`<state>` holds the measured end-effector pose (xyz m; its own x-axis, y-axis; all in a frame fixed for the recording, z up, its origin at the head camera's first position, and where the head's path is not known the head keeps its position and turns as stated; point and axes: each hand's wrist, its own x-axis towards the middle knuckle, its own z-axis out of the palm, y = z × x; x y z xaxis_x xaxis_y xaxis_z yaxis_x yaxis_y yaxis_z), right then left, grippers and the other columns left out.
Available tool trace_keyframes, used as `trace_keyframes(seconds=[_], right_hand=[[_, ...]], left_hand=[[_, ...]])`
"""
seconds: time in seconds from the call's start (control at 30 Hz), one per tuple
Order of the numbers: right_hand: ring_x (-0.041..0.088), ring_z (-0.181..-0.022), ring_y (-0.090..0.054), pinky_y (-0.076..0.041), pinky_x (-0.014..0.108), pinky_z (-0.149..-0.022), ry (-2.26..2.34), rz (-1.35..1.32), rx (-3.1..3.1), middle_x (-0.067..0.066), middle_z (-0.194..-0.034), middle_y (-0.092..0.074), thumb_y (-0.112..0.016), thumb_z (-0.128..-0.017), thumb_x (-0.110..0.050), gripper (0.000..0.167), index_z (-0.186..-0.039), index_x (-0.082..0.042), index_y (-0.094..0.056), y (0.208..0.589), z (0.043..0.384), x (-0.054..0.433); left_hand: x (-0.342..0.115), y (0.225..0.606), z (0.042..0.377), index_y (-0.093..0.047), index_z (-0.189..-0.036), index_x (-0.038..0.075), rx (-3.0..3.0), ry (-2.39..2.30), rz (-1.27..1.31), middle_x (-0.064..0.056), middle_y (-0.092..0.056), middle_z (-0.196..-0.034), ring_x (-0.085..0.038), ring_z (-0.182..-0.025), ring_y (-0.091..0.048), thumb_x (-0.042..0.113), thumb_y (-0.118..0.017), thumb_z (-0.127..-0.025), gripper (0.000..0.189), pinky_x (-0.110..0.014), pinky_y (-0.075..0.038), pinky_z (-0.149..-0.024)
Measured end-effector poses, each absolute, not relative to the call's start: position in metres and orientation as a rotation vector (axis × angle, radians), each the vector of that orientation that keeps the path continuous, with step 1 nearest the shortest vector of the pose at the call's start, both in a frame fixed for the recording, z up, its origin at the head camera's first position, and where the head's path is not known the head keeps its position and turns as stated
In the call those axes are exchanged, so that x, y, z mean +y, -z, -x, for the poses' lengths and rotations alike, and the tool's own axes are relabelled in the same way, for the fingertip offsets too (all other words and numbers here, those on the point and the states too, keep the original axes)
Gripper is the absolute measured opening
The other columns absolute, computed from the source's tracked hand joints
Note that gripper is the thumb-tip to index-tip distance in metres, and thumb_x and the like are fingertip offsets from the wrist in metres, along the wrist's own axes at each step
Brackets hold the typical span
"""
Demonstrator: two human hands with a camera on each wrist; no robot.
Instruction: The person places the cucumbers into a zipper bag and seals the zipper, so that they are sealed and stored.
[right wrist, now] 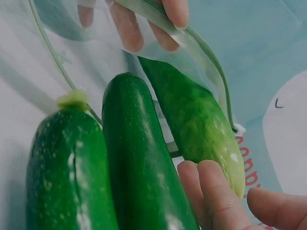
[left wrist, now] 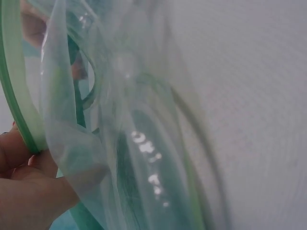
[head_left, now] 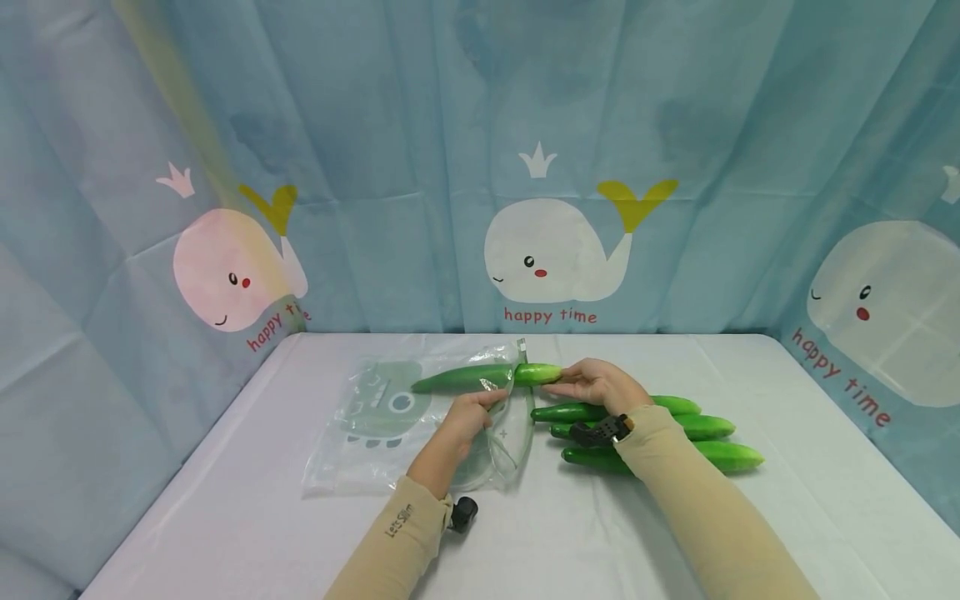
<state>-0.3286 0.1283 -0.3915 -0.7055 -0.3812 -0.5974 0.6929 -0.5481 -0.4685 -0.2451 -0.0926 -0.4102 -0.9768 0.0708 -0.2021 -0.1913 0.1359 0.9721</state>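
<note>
A clear zip bag (head_left: 330,462) with a green cartoon print lies on the table, its mouth facing right. My left hand (head_left: 463,423) pinches the bag at its mouth, and the green zip strip (left wrist: 19,115) runs past its fingers in the left wrist view. One cucumber (head_left: 538,374) lies mostly inside the bag, its pale end sticking out of the mouth. Around that end my right hand (head_left: 600,385) holds it between thumb and fingers. Below the right wrist, three more cucumbers (head_left: 716,427) lie side by side, partly hidden by the forearm.
A white cloth covers the table (head_left: 247,417). Behind and at both sides hangs a blue curtain (head_left: 390,208) with whale prints. A black wrist camera (head_left: 463,514) is strapped under the left wrist, and another wrist device (head_left: 600,431) overlaps the loose cucumbers.
</note>
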Motion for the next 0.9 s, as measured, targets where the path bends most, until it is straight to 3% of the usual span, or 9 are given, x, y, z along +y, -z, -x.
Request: trace_keyframes(seconds=[0.9], right_hand=[[0.039,-0.142,-0.022,-0.029,0.037,-0.11,2.218,-0.517,0.99,0.031,-0.154,-0.014,-0.03,-0.102,0.005,0.051,-0.149,0.012,-0.012,0.393,0.325,0.102]], left_hand=[[-0.091,0.41,0.244,-0.059,-0.133,0.004,2.206,-1.919,0.12,-0.016,-0.047,-0.144,-0.036,-0.14,-0.029,-0.02,-0.045,-0.079,0.06,-0.054,-0.021,-0.114]])
